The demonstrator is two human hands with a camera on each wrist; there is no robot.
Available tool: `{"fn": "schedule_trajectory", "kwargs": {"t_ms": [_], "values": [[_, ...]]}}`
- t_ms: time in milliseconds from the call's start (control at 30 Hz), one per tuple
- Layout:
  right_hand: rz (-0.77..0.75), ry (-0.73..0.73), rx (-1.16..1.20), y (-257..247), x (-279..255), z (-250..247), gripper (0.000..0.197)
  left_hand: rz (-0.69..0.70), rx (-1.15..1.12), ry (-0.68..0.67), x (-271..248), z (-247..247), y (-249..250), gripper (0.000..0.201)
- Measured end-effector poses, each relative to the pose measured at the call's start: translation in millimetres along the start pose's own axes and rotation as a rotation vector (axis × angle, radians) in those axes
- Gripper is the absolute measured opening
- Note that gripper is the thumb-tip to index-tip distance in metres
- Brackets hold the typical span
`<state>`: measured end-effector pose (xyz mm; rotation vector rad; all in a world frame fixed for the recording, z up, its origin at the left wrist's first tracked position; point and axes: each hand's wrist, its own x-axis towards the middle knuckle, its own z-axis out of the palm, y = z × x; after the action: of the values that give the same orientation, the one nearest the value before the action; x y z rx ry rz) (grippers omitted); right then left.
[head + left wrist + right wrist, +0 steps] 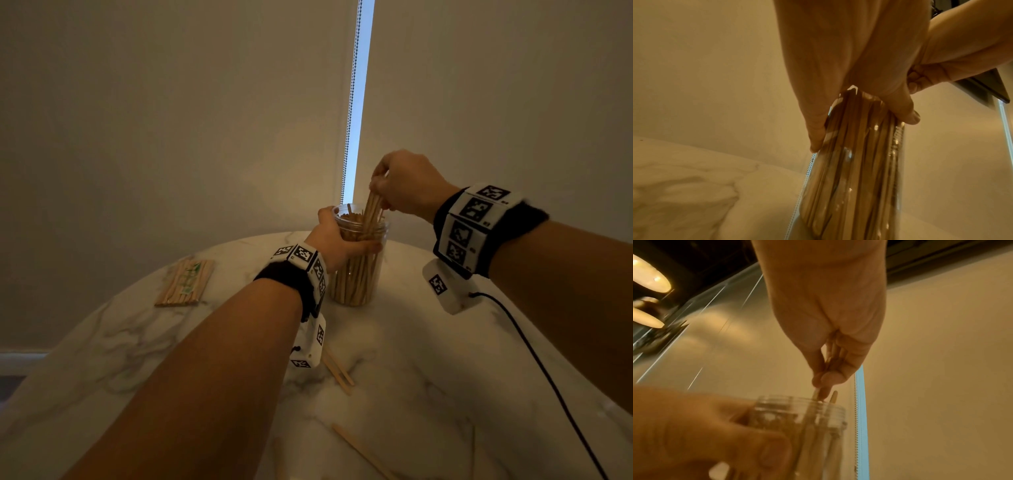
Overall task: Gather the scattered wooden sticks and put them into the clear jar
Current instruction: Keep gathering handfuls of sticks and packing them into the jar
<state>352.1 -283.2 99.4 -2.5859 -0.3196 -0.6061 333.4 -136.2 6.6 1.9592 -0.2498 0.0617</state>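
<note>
Home room, round marble table (428,359), roller blind with bead chain (351,102), plain wall (154,120)

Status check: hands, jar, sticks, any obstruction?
Left hand grips clear jar. Right hand pinches stick bundle, lower ends inside. Loose sticks on table. Nothing blocking.

Dim room, marble table (428,359) at a blind

A round white marble table stands against a beige roller blind (171,120). Above the table's far edge, a bright slit of window (359,102) shows, with a bead chain (350,120) hanging just beside it.
</note>
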Motion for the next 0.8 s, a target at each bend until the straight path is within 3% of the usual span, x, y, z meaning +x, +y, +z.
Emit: {"fn": "schedule_trajectory", "kwargs": {"t_ms": [200,367,500,633,733,800], "values": [[-0.21,-0.411,-0.386,-10,-9,5,0.033,-0.008,-0.022,0.0,-1,-1,1,0.103],[-0.252,-0.217,-0.36,-8,-8,8,0.01,0.008,-0.017,-0.005,-1,0,-1,0.101],[-0.204,-0.392,-0.429,-20,-4,10,0.028,-0.007,-0.031,0.004,1,0,-1,0.103],[-0.145,-0.405,-0.229,-27,3,-5,0.025,0.011,-0.024,-0.009,1,-1,-4,0.104],[-0.195,-0.467,-0.309,-25,0,0,0.028,0.016,-0.019,0.002,2,0,-5,0.104],[-0.137,-0.513,-0.241,-21,-3,2,0.039,0.015,-0.015,0.002,2,1,-5,0.105]]}}
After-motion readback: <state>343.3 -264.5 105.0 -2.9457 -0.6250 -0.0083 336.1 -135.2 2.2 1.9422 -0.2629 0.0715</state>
